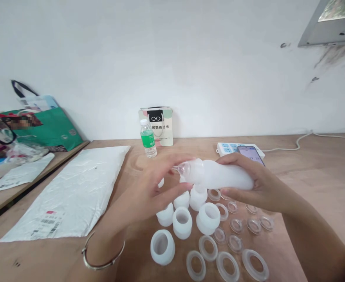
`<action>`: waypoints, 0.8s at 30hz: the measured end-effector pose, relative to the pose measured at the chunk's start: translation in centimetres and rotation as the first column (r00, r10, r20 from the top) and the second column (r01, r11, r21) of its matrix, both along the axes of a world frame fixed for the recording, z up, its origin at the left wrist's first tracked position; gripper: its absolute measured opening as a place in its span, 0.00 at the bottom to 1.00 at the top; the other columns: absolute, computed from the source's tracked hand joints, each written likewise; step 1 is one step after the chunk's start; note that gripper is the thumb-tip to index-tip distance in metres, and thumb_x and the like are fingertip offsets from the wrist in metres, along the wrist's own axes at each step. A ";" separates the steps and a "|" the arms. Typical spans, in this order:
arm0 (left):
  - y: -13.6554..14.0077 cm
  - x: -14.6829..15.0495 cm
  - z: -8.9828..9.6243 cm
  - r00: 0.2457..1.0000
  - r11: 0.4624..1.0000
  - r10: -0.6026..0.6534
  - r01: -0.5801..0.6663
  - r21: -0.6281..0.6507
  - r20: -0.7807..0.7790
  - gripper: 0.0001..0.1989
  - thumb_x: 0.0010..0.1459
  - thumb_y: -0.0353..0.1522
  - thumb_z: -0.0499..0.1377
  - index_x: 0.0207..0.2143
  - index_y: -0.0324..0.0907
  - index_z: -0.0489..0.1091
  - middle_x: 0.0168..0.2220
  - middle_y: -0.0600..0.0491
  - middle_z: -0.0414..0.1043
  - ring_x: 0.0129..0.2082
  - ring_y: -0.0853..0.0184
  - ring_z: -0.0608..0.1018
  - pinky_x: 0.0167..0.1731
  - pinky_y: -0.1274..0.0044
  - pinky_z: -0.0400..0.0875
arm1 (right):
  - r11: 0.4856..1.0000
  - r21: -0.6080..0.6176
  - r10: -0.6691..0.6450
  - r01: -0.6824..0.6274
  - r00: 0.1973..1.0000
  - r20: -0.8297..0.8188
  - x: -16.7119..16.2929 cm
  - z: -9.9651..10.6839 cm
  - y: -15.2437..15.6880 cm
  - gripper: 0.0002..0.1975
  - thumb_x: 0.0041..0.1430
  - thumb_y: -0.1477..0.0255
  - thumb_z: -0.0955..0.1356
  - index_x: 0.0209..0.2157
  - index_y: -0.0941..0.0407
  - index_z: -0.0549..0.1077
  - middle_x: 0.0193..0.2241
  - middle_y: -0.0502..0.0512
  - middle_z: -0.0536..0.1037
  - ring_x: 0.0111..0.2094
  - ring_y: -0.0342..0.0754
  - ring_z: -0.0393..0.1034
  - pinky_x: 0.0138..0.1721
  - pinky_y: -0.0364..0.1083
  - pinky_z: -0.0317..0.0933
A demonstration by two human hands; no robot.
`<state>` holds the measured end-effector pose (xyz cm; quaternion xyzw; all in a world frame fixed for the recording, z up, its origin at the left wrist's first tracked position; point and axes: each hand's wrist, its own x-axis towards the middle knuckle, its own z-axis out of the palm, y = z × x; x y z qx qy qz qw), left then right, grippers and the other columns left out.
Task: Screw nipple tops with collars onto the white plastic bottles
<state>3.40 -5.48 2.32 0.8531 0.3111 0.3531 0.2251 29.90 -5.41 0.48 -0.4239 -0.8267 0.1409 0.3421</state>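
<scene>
A soft white squeeze bottle [226,175] with a clear, narrow-tipped top lies sideways in the air above the table, held at both ends. My right hand [256,184] wraps round its rounded base. At the other end my left hand [163,182] is closed on the clear top [185,169], fingers above and thumb below. Under the bottle stand several white hollow cups [163,247] with round openings. To their right lie several clear flat rings [227,267] and small clear domed parts [235,243].
A white plastic mailer [81,188] covers the table's left part. Behind stand a green-labelled water bottle [149,141] and a paper bag [166,135]. A phone [251,153] leans on a power strip [226,148]. Far left is a green bag [60,127].
</scene>
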 end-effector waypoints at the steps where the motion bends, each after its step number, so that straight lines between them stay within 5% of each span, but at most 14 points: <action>1: 0.0 0.1 0.0 0.999 0.999 -0.044 0.044 0.015 0.006 0.25 0.61 0.33 0.60 0.58 0.56 0.58 0.60 0.54 0.61 0.59 0.59 0.66 0.53 0.69 0.68 | 1.000 0.022 -0.006 0.006 1.000 -0.002 0.0 0.0 0.0 0.19 0.55 0.59 0.70 0.46 0.49 0.66 0.39 0.54 0.76 0.34 0.52 0.73 0.26 0.46 0.68; 4: -0.2 0.3 -0.2 0.994 1.000 0.009 -0.007 -0.015 0.108 0.35 0.57 0.36 0.64 0.62 0.58 0.50 0.65 0.54 0.53 0.62 0.57 0.61 0.57 0.67 0.64 | 0.996 0.085 -0.021 0.022 1.000 -0.009 -0.1 0.0 0.1 0.19 0.55 0.60 0.70 0.47 0.50 0.66 0.39 0.54 0.76 0.35 0.51 0.74 0.27 0.46 0.69; 7: -0.1 0.4 -0.3 0.978 0.986 0.155 -0.144 -0.083 0.140 0.21 0.58 0.38 0.63 0.53 0.53 0.62 0.51 0.53 0.69 0.47 0.62 0.73 0.45 0.71 0.72 | 0.999 0.039 -0.009 0.009 1.000 -0.003 -0.2 -0.1 0.0 0.19 0.55 0.60 0.70 0.47 0.49 0.67 0.40 0.53 0.76 0.35 0.51 0.74 0.29 0.46 0.70; 9: 0.1 0.2 -0.3 0.991 0.995 0.073 -0.065 -0.073 0.113 0.14 0.60 0.35 0.60 0.49 0.51 0.65 0.48 0.53 0.70 0.45 0.63 0.74 0.43 0.72 0.72 | 1.000 -0.019 0.012 -0.013 1.000 -0.008 -0.2 -0.1 -0.1 0.19 0.55 0.59 0.70 0.46 0.49 0.67 0.40 0.53 0.76 0.34 0.51 0.73 0.26 0.47 0.69; 11: 0.2 0.0 -0.2 0.992 0.998 -0.061 0.062 -0.006 0.109 0.21 0.59 0.32 0.61 0.54 0.53 0.62 0.56 0.52 0.65 0.55 0.59 0.68 0.50 0.69 0.69 | 0.999 -0.038 0.034 -0.035 0.999 -0.032 -0.2 -0.1 -0.1 0.18 0.55 0.59 0.70 0.46 0.49 0.67 0.40 0.53 0.76 0.33 0.51 0.74 0.24 0.46 0.69; 13: 0.2 0.0 -0.2 0.989 0.999 -0.041 0.037 0.033 0.144 0.28 0.57 0.32 0.63 0.58 0.55 0.58 0.61 0.52 0.58 0.60 0.57 0.63 0.54 0.67 0.66 | 1.000 0.003 0.030 -0.030 0.999 -0.045 -0.3 -0.2 -0.1 0.17 0.56 0.60 0.70 0.46 0.49 0.66 0.41 0.53 0.77 0.34 0.51 0.74 0.26 0.46 0.69; 17: 0.4 0.3 -0.2 0.974 0.977 0.156 -0.128 -0.172 0.162 0.18 0.58 0.38 0.62 0.50 0.50 0.64 0.38 0.54 0.74 0.35 0.67 0.76 0.35 0.74 0.72 | 0.983 0.174 -0.061 0.061 0.998 -0.003 -1.0 -0.7 -0.1 0.20 0.55 0.60 0.70 0.48 0.48 0.65 0.42 0.54 0.77 0.38 0.54 0.75 0.34 0.50 0.71; 19: 0.5 0.3 -0.2 0.976 0.973 0.126 -0.087 -0.215 0.175 0.15 0.58 0.38 0.62 0.47 0.49 0.66 0.33 0.56 0.72 0.30 0.69 0.75 0.30 0.76 0.71 | 0.966 0.240 -0.106 0.099 0.994 0.017 -1.4 -0.9 -0.2 0.21 0.56 0.60 0.70 0.49 0.49 0.64 0.42 0.55 0.77 0.38 0.55 0.75 0.35 0.51 0.71; 24: 1.0 -0.3 -0.3 0.968 0.963 -0.069 0.128 -0.237 0.242 0.26 0.55 0.35 0.65 0.54 0.56 0.62 0.45 0.53 0.69 0.36 0.67 0.75 0.34 0.76 0.72 | 0.977 0.214 -0.027 0.022 0.999 0.018 -1.9 -1.2 -0.5 0.20 0.57 0.62 0.69 0.49 0.49 0.64 0.41 0.55 0.78 0.35 0.53 0.76 0.31 0.50 0.71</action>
